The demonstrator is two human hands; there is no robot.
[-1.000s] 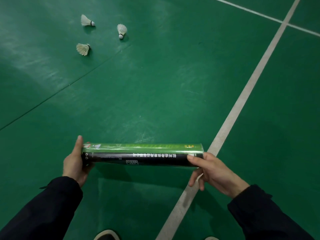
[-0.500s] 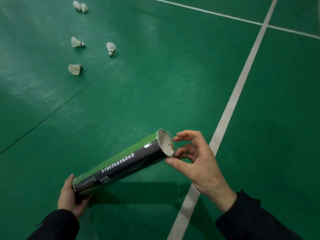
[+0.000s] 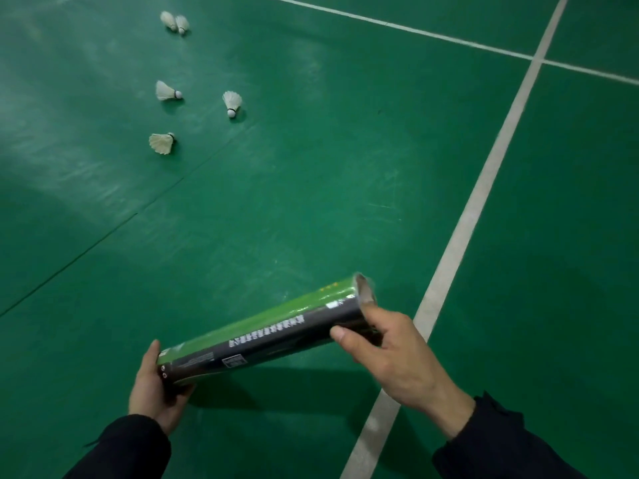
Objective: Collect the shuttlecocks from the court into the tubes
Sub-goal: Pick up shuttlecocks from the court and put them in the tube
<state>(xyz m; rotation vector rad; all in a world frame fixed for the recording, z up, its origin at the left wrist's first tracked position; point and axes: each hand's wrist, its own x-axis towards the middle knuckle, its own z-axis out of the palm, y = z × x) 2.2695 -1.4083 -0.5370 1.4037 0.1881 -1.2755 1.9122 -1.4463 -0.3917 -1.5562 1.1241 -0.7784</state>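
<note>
A green and black shuttlecock tube (image 3: 262, 335) is held tilted in front of me, its open mouth up and to the right. My left hand (image 3: 154, 388) grips the tube's lower left end. My right hand (image 3: 394, 354) grips the upper end just below the mouth, thumb across the black side. Several white shuttlecocks lie on the green court at the upper left: one (image 3: 161, 143) nearest, one (image 3: 166, 91) behind it, one (image 3: 232, 102) to the right, and a touching pair (image 3: 174, 21) farthest away.
The green court floor (image 3: 311, 167) spreads all around. A wide white line (image 3: 484, 188) runs from the bottom centre to the upper right and crosses a thinner white line (image 3: 415, 31). A dark floor seam (image 3: 121, 223) runs diagonally on the left.
My right hand has closed round the tube's open end, which it was only near half a second ago. The tube is less steeply tilted. The view has shifted so the shuttlecocks sit lower in frame.
</note>
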